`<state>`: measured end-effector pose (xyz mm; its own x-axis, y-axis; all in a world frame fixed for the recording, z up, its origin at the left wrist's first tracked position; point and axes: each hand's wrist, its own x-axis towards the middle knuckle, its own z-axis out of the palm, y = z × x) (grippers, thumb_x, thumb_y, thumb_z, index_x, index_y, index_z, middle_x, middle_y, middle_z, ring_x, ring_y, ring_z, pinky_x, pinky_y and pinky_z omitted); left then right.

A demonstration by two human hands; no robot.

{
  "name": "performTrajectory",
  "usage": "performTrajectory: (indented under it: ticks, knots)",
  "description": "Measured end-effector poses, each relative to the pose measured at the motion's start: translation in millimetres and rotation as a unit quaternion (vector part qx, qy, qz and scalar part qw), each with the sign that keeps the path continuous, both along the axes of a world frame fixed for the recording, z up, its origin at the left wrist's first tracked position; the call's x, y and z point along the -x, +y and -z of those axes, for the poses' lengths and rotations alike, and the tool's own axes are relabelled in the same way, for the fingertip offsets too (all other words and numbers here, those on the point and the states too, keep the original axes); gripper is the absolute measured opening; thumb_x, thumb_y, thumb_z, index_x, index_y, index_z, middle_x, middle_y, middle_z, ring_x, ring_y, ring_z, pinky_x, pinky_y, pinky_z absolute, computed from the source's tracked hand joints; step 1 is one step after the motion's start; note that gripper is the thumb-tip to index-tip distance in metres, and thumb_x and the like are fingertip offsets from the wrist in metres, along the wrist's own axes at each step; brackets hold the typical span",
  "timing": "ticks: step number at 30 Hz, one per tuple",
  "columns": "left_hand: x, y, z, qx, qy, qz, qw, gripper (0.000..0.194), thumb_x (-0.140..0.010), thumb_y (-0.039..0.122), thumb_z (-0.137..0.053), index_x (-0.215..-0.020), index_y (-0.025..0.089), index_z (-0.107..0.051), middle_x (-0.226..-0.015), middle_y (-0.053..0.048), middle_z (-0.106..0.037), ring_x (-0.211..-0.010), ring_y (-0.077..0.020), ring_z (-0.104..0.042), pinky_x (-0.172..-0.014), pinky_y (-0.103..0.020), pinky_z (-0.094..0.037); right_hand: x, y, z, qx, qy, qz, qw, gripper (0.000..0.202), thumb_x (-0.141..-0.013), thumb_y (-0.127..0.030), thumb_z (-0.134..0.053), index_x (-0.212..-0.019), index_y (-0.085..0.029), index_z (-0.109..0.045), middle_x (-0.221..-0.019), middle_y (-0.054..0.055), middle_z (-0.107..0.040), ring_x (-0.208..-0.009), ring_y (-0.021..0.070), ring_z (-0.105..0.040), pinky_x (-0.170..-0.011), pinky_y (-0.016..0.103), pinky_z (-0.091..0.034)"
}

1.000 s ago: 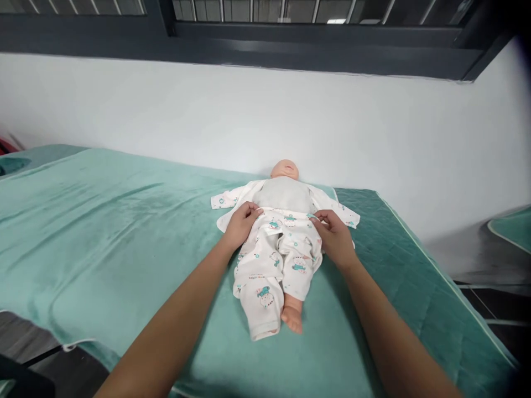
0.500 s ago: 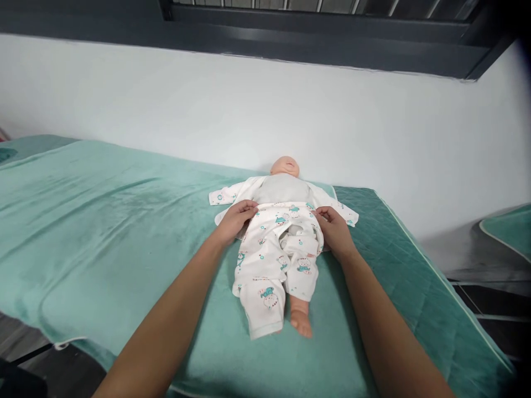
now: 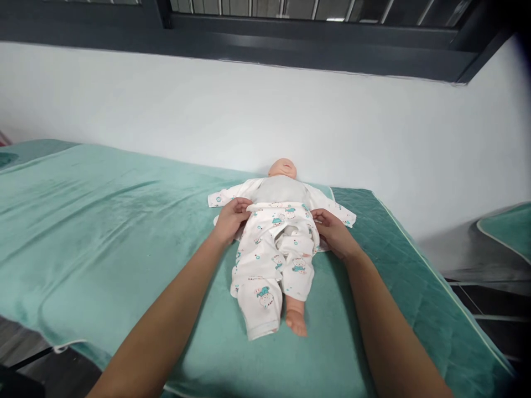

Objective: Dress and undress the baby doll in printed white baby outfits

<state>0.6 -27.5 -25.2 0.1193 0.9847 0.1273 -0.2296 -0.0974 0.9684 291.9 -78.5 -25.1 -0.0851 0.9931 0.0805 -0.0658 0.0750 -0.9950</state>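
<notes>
A baby doll (image 3: pixel 282 168) lies on its back, head toward the wall, in a white patterned top (image 3: pixel 274 190) with sleeves spread. White printed baby pants (image 3: pixel 261 243) cover its legs and reach up over the waist. One bare foot (image 3: pixel 296 323) pokes out of the right-hand pant leg; the other foot is almost hidden by the longer leg. My left hand (image 3: pixel 233 218) pinches the left end of the waistband. At the opposite side, my right hand (image 3: pixel 333 232) has its fingers closed on the waistband's right edge.
Under the doll a light green blanket (image 3: pixel 103 232) covers the bed, with a darker quilted mat (image 3: pixel 394 265) on the right. Behind stands a white wall (image 3: pixel 207 110) below a dark window frame (image 3: pixel 290 44). Another green-covered surface (image 3: pixel 508 229) is at far right.
The view has shifted slightly. Both hands stay at the two sides of the waistband, the left one a little further out. The doll lies as before.
</notes>
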Motion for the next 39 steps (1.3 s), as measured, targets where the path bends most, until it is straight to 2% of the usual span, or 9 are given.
performTrajectory:
  ticks: [3,6,12,14,19,22,26,32,39]
  knots:
    - [-5,3,6.5,-0.037,0.092,-0.07,0.993,0.025,-0.07,0.02,-0.068,-0.095,0.02,-0.065,-0.086,0.0,-0.063,-0.074,-0.0128,-0.056,-0.068,-0.025,-0.043,0,-1,-1.6,-0.005,-0.022,-0.012,1.0,0.031,-0.067,-0.028,-0.079,-0.094,-0.023,-0.063,-0.095,-0.001,-0.063,-0.079,0.0127,-0.057,-0.067,0.023,-0.045]
    - [-6,8,11.3,-0.047,0.177,-0.079,0.98,0.02,-0.078,0.024,-0.061,-0.098,0.02,-0.064,-0.09,-0.002,-0.066,-0.083,-0.0166,-0.06,-0.076,-0.029,-0.045,0,1,-0.6,-0.009,-0.07,0.0,0.998,0.027,-0.068,-0.03,-0.075,-0.09,-0.022,-0.062,-0.089,-0.001,-0.063,-0.075,0.0127,-0.055,-0.065,0.023,-0.043]
    - [-7,10,8.0,-0.045,0.25,-0.09,0.963,0.022,-0.085,0.031,-0.054,-0.099,0.02,-0.067,-0.103,-0.006,-0.072,-0.098,-0.0231,-0.062,-0.089,-0.034,-0.044,7,15,9.7,-0.019,-0.211,0.201,0.957,0.022,-0.066,-0.035,-0.065,-0.083,-0.022,-0.06,-0.086,0.002,-0.067,-0.076,0.0176,-0.057,-0.069,0.03,-0.045]
    - [-8,8,4.6,-0.033,0.258,-0.088,0.962,0.021,-0.084,0.031,-0.054,-0.095,0.02,-0.068,-0.105,-0.008,-0.072,-0.101,-0.025,-0.062,-0.09,-0.035,-0.043,9,18,12.5,-0.015,-0.219,0.22,0.951,0.02,-0.065,-0.034,-0.064,-0.081,-0.023,-0.059,-0.08,0.002,-0.066,-0.077,0.0194,-0.058,-0.07,0.032,-0.045]
    - [-7,10,-9.3,0.056,0.21,-0.023,0.976,0.012,-0.073,0.025,-0.063,-0.081,0.019,-0.068,-0.083,-0.007,-0.071,-0.085,-0.0239,-0.063,-0.073,-0.032,-0.046,13,14,10.9,0.008,-0.197,0.152,0.969,0.027,-0.062,-0.03,-0.067,-0.087,-0.027,-0.057,-0.071,-0.001,-0.067,-0.069,0.0207,-0.06,-0.063,0.033,-0.046]
    - [-2,18,-23.5,0.119,0.197,0.092,0.969,0.008,-0.062,0.016,-0.066,-0.071,0.018,-0.067,-0.068,-0.005,-0.066,-0.067,-0.0205,-0.061,-0.061,-0.03,-0.046,13,11,6.7,0.03,-0.136,0.1,0.985,0.033,-0.058,-0.027,-0.072,-0.088,-0.028,-0.056,-0.074,-0.001,-0.07,-0.067,0.0213,-0.063,-0.061,0.034,-0.048]
    - [4,29,-34.1,0.148,0.155,0.211,0.954,0.012,-0.059,0.01,-0.068,-0.069,0.017,-0.067,-0.074,-0.006,-0.067,-0.072,-0.0197,-0.062,-0.067,-0.033,-0.052,13,12,4.4,0.017,-0.15,0.081,0.985,0.028,-0.06,-0.025,-0.075,-0.082,-0.026,-0.057,-0.082,0.001,-0.072,-0.071,0.0199,-0.063,-0.068,0.034,-0.051]
    - [5,28,-21.7,0.149,0.054,0.22,0.963,0.019,-0.068,0.018,-0.076,-0.085,0.015,-0.068,-0.088,-0.006,-0.069,-0.081,-0.0148,-0.064,-0.083,-0.031,-0.052,17,6,-0.4,0.007,-0.15,0.093,0.984,0.021,-0.071,-0.034,-0.07,-0.088,-0.023,-0.066,-0.083,0.002,-0.073,-0.072,0.0192,-0.063,-0.066,0.031,-0.048]
    - [5,33,-16.7,0.148,0.035,0.202,0.968,0.03,-0.073,0.033,-0.08,-0.094,0.014,-0.07,-0.086,-0.007,-0.067,-0.075,-0.0142,-0.06,-0.072,-0.029,-0.052,16,4,-7.2,0.07,-0.037,0.09,0.993,0.024,-0.07,-0.038,-0.072,-0.087,-0.022,-0.071,-0.075,0.001,-0.071,-0.063,0.0172,-0.062,-0.056,0.027,-0.044]
